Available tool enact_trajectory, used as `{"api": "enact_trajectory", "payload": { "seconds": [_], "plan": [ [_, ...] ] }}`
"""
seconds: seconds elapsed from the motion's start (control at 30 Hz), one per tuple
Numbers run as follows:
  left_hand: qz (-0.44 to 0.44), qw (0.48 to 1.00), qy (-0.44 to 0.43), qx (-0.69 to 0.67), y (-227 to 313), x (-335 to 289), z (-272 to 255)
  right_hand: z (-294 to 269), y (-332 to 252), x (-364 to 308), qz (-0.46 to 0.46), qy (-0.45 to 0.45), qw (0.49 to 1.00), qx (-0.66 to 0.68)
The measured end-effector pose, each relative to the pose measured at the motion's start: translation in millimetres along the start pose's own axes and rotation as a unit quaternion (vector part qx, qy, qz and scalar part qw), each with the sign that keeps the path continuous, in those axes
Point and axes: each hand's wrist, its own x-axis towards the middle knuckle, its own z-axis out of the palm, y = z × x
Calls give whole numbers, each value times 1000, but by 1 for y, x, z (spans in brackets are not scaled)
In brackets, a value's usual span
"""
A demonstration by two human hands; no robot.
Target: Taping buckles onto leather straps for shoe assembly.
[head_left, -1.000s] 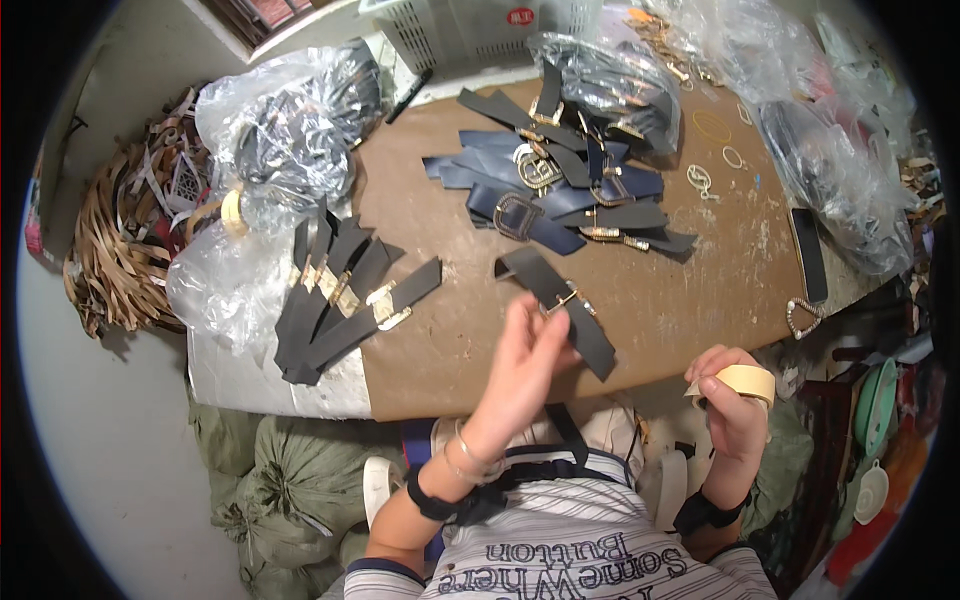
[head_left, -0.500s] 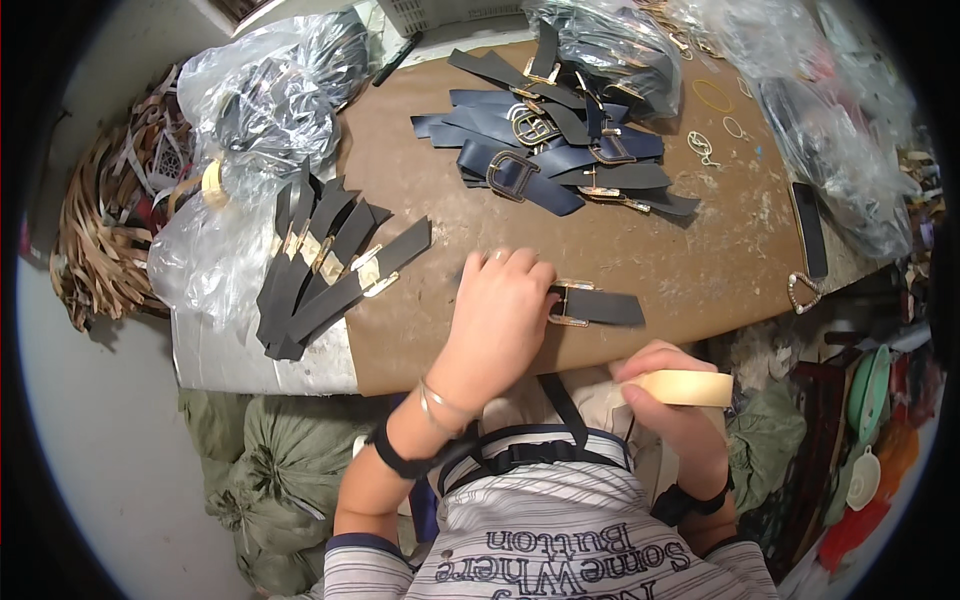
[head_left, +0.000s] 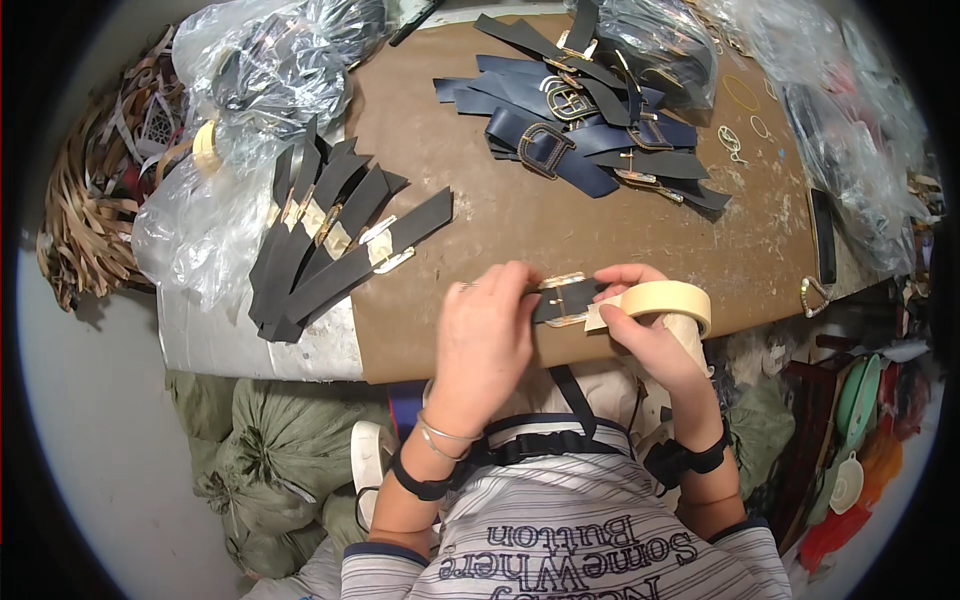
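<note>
Close to the table's front edge, a short black strap with a gold buckle [head_left: 563, 299] lies between my hands. My left hand [head_left: 485, 335] pinches its left part, the fingertips hidden under the strap or behind the knuckles. My right hand [head_left: 655, 335] is closed on a roll of cream masking tape [head_left: 690, 292], with a loose tape end [head_left: 597, 316] sticking out near the thumb. That tape end is right beside the strap's right part, where the right fingers also are; whether it touches the strap I cannot tell.
Left of my hands lies a fan of black buckled straps [head_left: 345, 250], some with tape on them. A pile of navy and black buckled straps [head_left: 590, 130] sits farther back. Plastic bags [head_left: 265, 80], a phone [head_left: 823, 235] and elastic bands [head_left: 741, 93] lie around the brown table cover [head_left: 420, 130].
My right hand has come up from the table edge to the strap with the tape roll, and a tape end now shows. The left hand has shifted slightly. The whole view has tilted a little.
</note>
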Motion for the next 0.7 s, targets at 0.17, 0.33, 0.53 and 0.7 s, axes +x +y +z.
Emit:
{"api": "enact_trajectory", "payload": {
  "seconds": [0.17,0.33,0.53,0.7],
  "plan": [
    [33,985,-6,169,1,-2,-13,12,-15,-4,11,24,999,-18],
    [117,966,100,207,3,-9,0,37,-25,-7,-71,47,994,-66],
    [139,987,49,63,-16,-42,3,41,-9,10,-61,58,990,-112],
    [177,984,22,3,-22,-44,2,50,-9,11,-80,79,983,-146]
  ]
}}
